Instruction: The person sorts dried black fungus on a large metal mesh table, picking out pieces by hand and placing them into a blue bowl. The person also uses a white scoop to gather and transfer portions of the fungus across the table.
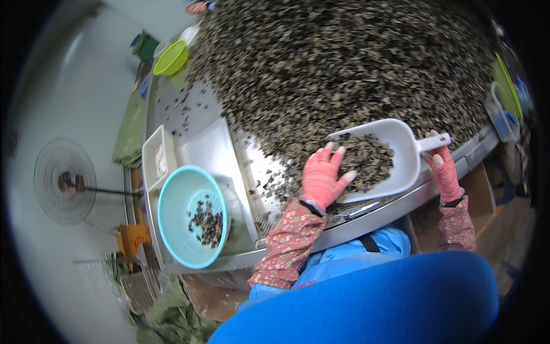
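My right hand, in a pink glove, holds the handle of a white plastic scoop at the front edge of a metal table. Dark, flaky dried pieces, perhaps dried fungus, lie in the scoop. At the scoop's mouth is my left hand, also gloved in pink, its fingers spread and touching the pieces. A large heap of the same pieces covers much of the table behind the scoop. To the left, a light blue plastic basin holds a small amount of them.
A white rectangular tray stands behind the basin. Farther back is a lime green bowl, with another person's hand near the top. Clear and green containers sit at the right. A standing fan is beyond the table's left side.
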Available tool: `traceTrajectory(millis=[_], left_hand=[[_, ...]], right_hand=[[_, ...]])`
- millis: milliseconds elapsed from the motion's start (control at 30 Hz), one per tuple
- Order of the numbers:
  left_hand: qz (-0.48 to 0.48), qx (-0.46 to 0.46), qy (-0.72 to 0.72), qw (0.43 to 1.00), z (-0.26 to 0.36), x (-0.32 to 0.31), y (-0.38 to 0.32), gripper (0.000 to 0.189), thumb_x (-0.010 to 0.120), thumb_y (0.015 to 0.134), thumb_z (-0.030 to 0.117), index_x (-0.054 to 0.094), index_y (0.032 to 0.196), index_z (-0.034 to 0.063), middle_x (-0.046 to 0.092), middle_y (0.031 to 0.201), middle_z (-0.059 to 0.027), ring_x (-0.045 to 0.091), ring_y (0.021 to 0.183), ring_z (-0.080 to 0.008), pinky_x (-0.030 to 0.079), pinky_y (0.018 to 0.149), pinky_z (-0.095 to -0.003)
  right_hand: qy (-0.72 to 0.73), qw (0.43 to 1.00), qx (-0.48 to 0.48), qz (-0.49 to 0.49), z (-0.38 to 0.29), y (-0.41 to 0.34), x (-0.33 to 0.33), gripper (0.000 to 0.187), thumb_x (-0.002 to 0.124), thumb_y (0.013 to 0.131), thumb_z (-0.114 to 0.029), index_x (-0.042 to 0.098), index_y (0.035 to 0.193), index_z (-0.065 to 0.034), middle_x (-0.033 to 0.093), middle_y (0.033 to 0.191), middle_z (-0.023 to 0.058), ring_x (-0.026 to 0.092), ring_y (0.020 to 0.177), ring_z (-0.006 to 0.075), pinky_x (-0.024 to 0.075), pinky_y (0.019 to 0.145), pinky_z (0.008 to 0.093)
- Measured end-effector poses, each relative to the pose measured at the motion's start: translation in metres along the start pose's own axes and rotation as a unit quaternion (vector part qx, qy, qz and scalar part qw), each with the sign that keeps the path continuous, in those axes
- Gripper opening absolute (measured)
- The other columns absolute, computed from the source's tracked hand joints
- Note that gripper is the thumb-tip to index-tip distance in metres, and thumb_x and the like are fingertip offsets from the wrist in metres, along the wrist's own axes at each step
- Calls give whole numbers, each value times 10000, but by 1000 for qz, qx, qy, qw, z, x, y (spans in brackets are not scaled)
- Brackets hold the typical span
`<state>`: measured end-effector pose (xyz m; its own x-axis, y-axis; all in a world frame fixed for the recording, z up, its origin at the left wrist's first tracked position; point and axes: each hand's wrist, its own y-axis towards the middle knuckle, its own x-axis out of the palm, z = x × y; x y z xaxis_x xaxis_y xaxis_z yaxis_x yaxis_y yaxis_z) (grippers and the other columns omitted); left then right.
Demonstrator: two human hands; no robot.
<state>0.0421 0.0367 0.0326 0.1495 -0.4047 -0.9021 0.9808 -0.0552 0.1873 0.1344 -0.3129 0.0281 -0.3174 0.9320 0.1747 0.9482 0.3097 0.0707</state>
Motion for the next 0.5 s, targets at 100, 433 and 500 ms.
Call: traceTrajectory(millis=[100,433,500], left_hand=[[-8,5,-15,1000,14,4,3,792,674,886,552,480,1494,82,446,1520,-239,432,1379,-427,339,1160,-513],[80,-36,-11,996,-1,-34,-67,934,695,854,621,405,1547,67,369,1584,-244,288,1497,-425,197,1233,-536],[71,-126,41,989,-24,-54,-107,1043,794,765,600,400,1527,7,376,1563,-273,328,1465,-443,212,1224,-539]], right_hand=[[123,992,28,4,23,26,44,642,640,999,-467,465,1461,-55,571,1388,108,564,1265,238,456,1105,406],[243,969,35,33,15,62,68,310,540,1060,-432,553,972,-134,583,1375,126,526,1297,256,390,1162,449],[227,973,13,41,10,66,61,345,529,1060,-441,560,1012,-101,580,1369,135,520,1309,257,407,1151,443]])
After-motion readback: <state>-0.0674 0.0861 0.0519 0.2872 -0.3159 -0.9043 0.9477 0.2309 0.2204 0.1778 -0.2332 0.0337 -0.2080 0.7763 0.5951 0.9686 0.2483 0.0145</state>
